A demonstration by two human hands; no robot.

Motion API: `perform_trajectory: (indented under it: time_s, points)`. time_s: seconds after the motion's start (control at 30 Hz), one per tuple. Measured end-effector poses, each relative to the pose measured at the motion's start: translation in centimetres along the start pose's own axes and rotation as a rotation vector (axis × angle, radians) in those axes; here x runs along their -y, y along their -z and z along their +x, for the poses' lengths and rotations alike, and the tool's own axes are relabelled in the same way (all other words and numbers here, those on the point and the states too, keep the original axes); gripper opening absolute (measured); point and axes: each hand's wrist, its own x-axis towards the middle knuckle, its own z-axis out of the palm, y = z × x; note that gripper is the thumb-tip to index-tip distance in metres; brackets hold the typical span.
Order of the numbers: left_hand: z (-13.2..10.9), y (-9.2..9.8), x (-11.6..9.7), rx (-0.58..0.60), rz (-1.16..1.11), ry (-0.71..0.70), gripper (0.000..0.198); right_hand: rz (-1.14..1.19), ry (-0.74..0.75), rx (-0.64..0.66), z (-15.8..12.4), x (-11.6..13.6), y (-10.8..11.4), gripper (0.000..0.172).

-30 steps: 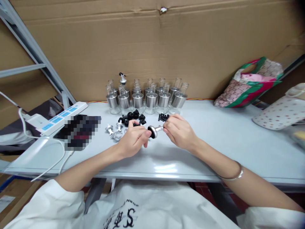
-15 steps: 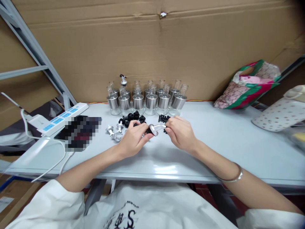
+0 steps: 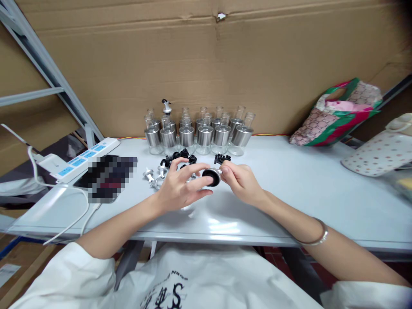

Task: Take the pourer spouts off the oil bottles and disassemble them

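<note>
My right hand [image 3: 243, 183] pinches the thin end of a silver bottle pourer [image 3: 215, 175] over the front part of the table. Its round black underside faces my left hand [image 3: 179, 188]. The left fingers are spread apart, and one fingertip touches that black underside. Behind my left hand lie black stoppers [image 3: 184, 153] in a loose pile. Silver pourer tops [image 3: 149, 174] lie to its left, partly covered by the hand. Just beyond my right fingers is a cluster of small black caps [image 3: 222, 158].
Glass bottles with steel sleeves [image 3: 204, 135] stand in rows against the cardboard [image 3: 128, 77]; one at the back carries a pourer [image 3: 166, 106]. A power strip [image 3: 88, 159] and a blurred dark device [image 3: 106, 178] lie left. A patterned bag [image 3: 331, 124] and a dotted white container [image 3: 373, 156] stand right.
The pourer has turned so that its black underside shows. My left hand has loosened its grip and spread its fingers; my right hand keeps hold of the thin end.
</note>
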Motion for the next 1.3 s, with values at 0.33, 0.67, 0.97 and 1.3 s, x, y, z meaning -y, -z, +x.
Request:
perform_trajectory:
  time_s: [0.33, 0.67, 0.97, 1.3]
  points:
    - [0.3, 0.6, -0.3, 0.046, 0.039, 0.073, 0.038, -0.414, 0.325, -0.057, 0.1, 0.2, 0.1, 0.037]
    - [0.1, 0.6, -0.4, 0.114, -0.016, 0.203, 0.046, -0.397, 0.503, -0.122, 0.2, 0.8, 0.5, 0.032]
    - [0.2, 0.6, -0.7, 0.231, -0.084, 0.217, 0.043, -0.337, 0.608, -0.067, -0.1, 1.0, 0.4, 0.03]
    - [-0.1, 0.1, 0.5, -0.021, -0.1, 0.033, 0.034, -0.115, 0.239, -0.058, -0.1, 0.9, -0.1, 0.032]
